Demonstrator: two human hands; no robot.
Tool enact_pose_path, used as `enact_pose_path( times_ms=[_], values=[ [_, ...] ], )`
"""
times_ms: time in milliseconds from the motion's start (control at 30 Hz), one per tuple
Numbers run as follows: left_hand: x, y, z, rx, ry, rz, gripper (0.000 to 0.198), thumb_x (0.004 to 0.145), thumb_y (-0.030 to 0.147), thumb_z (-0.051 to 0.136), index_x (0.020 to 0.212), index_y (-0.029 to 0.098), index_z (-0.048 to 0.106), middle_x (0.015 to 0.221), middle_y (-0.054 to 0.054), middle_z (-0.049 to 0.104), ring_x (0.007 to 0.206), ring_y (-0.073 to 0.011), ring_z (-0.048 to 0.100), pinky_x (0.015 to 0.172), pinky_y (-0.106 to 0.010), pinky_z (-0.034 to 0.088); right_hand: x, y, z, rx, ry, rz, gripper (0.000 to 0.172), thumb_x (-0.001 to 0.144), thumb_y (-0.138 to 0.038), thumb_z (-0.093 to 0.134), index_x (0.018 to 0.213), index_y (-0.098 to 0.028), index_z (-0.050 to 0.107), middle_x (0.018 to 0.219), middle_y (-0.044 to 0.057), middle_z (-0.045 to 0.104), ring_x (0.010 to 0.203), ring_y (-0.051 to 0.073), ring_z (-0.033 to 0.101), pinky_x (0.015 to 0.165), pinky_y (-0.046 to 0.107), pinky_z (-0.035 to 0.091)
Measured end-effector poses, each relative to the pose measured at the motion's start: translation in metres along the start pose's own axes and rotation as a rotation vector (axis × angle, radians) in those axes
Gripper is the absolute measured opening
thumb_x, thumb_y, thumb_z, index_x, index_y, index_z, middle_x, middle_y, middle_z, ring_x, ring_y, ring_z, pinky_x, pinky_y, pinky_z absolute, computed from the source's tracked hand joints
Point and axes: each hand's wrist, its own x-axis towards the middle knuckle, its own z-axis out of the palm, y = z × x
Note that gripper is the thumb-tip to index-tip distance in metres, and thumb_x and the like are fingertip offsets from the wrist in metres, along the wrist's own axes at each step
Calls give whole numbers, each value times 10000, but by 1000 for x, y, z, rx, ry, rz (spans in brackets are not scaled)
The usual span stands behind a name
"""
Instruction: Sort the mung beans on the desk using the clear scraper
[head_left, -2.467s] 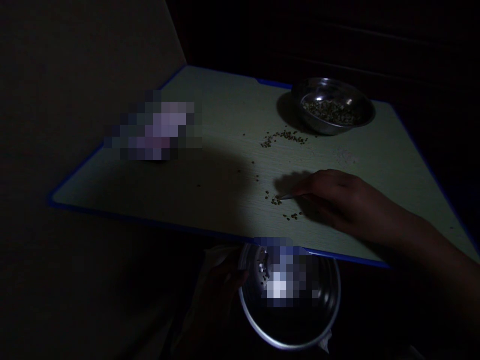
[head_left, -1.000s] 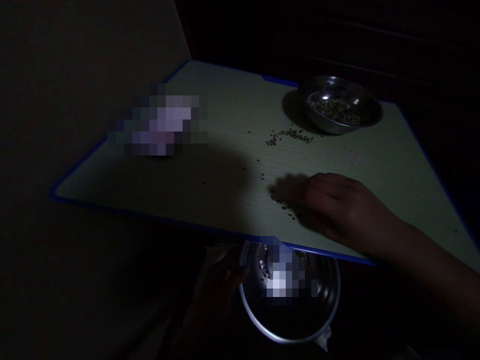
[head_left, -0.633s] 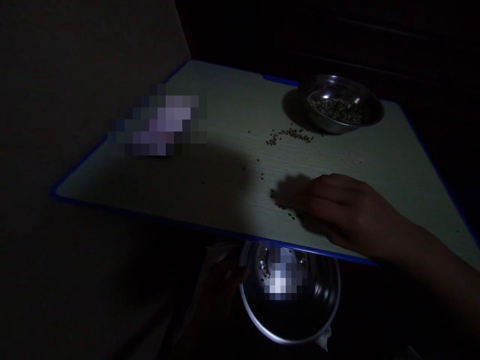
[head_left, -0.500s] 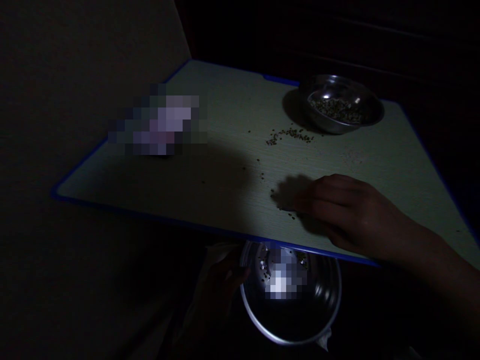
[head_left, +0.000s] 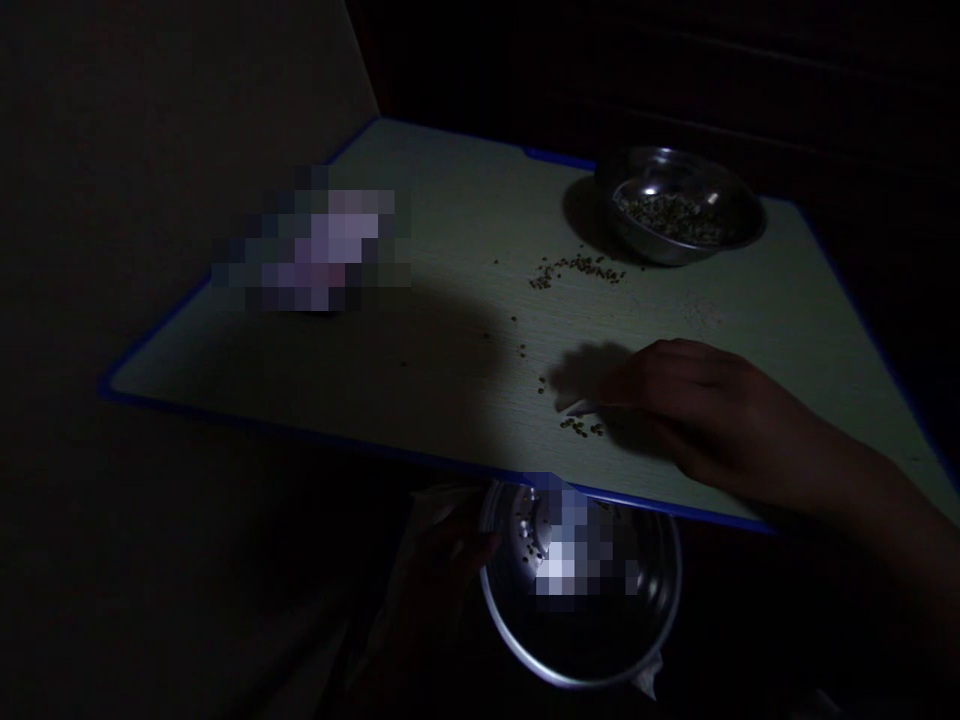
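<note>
My right hand [head_left: 694, 410] is closed over the table, its fingertips pinching a thin pale flat piece [head_left: 577, 408] whose kind I cannot make out. Just in front of that piece lies a small cluster of dark seeds [head_left: 576, 427], close to the near edge. Below this edge, my left hand [head_left: 465, 550] grips the left rim of a shiny metal bowl [head_left: 525, 650], though deep shadow hides most of its fingers. A few seeds stick to the inside of this bowl, and part of its inside is blurred out.
On the pale table [head_left: 442, 200] with blue edging, a second metal bowl [head_left: 675, 250] holds many seeds at the back right. A scattered line of seeds [head_left: 592, 268] lies before it. A blurred-out object [head_left: 330, 250] rests at the left. Surroundings are very dark.
My right hand has shifted slightly up and away from the near edge. The pale piece and more of the seed cluster now show. My left hand and its bowl stay put.
</note>
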Motion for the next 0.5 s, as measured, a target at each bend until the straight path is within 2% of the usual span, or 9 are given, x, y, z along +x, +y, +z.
enact_pose_path(
  times_ms=[267,500],
  values=[
    [0,7,0,-9,-45,68,254,640,314,652,852,192,724,1015,-64,665,1044,-285,561,919,-354,405,1,1,-2,-5,-24,1,271,781,-40,473,1000,-122,611,872,74,603,836,176,526,777,323,409],
    [-1,9,1,-18,-33,44,239,646,323,650,809,167,727,923,-83,682,955,-304,596,866,-386,438,4,1,1,-74,-36,8,250,782,-62,485,986,-124,615,892,93,620,852,193,548,770,331,415]
  ],
)
